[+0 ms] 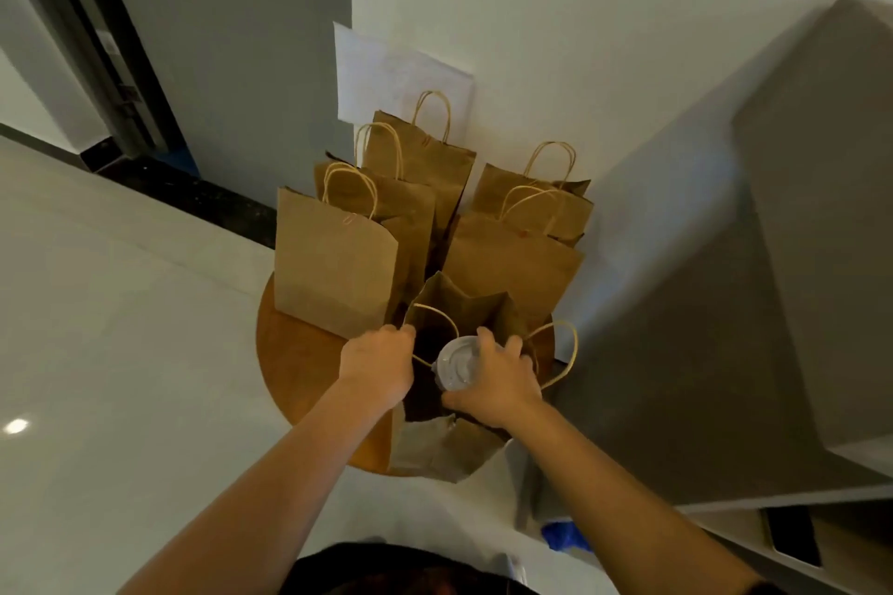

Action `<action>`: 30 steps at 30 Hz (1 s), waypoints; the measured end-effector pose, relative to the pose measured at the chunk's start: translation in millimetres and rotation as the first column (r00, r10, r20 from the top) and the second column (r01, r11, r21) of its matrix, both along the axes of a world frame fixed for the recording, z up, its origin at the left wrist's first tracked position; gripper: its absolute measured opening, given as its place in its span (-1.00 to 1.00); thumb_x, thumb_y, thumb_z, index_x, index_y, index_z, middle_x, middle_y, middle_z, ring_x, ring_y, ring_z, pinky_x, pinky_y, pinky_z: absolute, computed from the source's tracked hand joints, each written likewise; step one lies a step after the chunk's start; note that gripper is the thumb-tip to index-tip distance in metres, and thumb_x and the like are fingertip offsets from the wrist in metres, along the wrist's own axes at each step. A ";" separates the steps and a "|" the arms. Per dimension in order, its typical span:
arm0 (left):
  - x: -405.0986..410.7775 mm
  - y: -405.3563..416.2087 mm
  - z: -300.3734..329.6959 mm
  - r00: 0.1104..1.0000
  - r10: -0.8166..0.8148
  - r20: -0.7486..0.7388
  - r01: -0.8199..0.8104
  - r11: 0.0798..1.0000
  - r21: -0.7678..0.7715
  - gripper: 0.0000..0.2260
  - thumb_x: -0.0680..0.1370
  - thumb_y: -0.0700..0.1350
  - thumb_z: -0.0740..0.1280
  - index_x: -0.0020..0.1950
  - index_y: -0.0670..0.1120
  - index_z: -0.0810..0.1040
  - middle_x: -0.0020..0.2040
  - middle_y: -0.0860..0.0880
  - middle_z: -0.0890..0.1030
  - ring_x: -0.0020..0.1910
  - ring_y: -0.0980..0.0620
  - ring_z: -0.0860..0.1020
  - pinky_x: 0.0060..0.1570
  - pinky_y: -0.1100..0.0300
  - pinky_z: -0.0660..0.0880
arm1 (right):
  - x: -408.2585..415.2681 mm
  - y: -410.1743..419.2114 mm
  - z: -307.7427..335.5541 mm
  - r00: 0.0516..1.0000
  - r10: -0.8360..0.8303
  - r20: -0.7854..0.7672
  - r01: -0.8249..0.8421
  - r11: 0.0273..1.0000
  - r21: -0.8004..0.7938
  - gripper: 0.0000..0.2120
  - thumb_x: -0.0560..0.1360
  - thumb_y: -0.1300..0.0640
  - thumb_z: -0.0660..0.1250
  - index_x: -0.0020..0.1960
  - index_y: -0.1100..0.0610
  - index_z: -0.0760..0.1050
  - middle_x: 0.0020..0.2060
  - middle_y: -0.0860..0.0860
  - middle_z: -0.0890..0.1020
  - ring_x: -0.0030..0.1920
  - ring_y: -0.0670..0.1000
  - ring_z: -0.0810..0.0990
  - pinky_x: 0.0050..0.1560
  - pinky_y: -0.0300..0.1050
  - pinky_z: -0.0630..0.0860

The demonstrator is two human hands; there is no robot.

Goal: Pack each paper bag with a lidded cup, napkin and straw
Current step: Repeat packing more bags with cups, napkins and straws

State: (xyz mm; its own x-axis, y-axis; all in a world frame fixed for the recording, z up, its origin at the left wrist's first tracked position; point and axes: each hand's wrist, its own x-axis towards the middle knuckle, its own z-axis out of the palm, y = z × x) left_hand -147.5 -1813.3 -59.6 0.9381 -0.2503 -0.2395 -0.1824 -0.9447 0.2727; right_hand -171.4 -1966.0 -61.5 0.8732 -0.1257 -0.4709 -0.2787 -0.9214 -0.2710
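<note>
- Right hand point(497, 382) gripping lidded cup point(456, 367) over open paper bag point(449, 444).
- Left hand point(379, 365) pinching bag's rim by its handle point(435, 319).
- Five more bags point(333, 266) upright behind on round tabletop point(295, 367).

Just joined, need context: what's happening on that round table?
A person is packing paper bags. The left hand holds open the nearest bag by its rim and handle, while the right hand grips a lidded cup at the bag's mouth. Five more bags stand behind it on the round wooden table. No napkin or straw is visible.
</note>
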 end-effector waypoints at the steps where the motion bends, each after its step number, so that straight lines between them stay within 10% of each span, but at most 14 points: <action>1: 0.4 1.5 -2.0 1.000 0.018 -0.010 -0.018 1.000 -0.024 -0.83 0.61 -0.14 0.15 0.19 -0.06 0.41 -0.01 -0.05 0.53 -0.04 -0.04 0.55 -0.11 0.14 0.50 | 3.0 1.9 -5.9 1.000 -0.003 -0.023 0.004 1.000 0.012 -0.07 0.36 -0.19 0.44 0.51 -0.06 -0.08 0.44 0.12 0.08 0.41 0.27 0.18 0.33 0.11 0.31; 10: 11.8 27.1 -24.3 0.979 0.202 -0.032 -0.205 0.970 -0.131 -0.71 0.66 0.04 0.02 -0.02 -0.06 0.47 -0.33 0.06 0.44 -0.30 0.09 0.51 -0.28 0.27 0.40 | 23.2 8.7 -66.0 0.990 -0.089 -0.114 0.096 0.994 0.060 0.04 0.35 -0.12 0.48 0.52 -0.02 -0.19 0.45 0.18 -0.03 0.44 0.31 0.09 0.40 0.12 0.23; 30: 7.6 20.3 -14.9 0.981 0.169 -0.097 -0.181 0.976 -0.122 -0.70 0.65 0.03 0.04 0.10 -0.08 0.50 -0.24 0.04 0.47 -0.27 0.11 0.51 -0.17 0.28 0.50 | 25.3 15.0 -118.7 0.985 0.125 -0.122 -0.130 0.991 -0.030 -0.15 0.50 -0.02 0.34 0.52 0.00 -0.21 0.45 0.22 -0.07 0.45 0.30 0.06 0.45 0.10 0.20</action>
State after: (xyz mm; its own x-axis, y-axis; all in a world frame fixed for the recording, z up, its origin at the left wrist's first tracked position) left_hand -139.9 -1792.9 -74.5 0.9476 -0.1182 -0.2969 0.0119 -0.9153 0.4025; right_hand -146.1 -1951.0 -180.2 0.8211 -0.0368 -0.5696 -0.1868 -0.9603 -0.2071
